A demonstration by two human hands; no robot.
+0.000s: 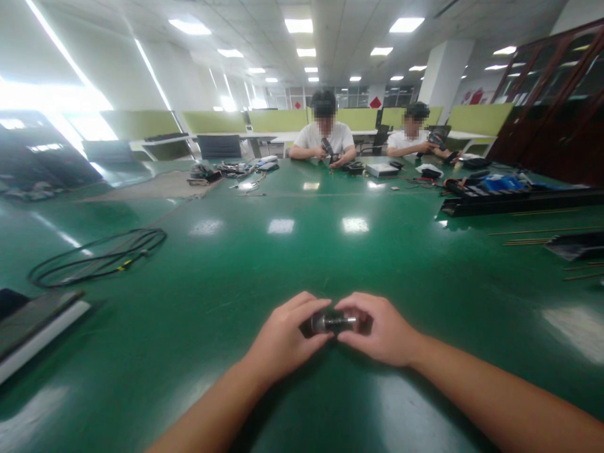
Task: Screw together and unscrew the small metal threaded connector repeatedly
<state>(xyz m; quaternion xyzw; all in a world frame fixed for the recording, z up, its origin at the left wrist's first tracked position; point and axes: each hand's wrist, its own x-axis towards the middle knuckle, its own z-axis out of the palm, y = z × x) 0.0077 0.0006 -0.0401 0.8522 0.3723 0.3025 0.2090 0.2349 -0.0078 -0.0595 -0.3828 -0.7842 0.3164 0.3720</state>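
Observation:
A small dark cylindrical part with a shiny metal end (334,323) lies sideways between my two hands, just above or on the green tabletop (264,264). My left hand (289,333) curls round its left, darker end, thumb below and fingers above. Around the bright right end, my right hand (384,328) is curved in the same way, with a gap between its thumb and fingers. The fingertips of both hands nearly meet above and below the part. Whether the right fingers touch it is hard to see.
A coiled black cable (101,255) and a flat dark-and-white object (42,327) lie at left. Black trays (509,202) with blue items and thin rods stand at right. Across the table, two people (325,135) (409,139) handle tools among small parts.

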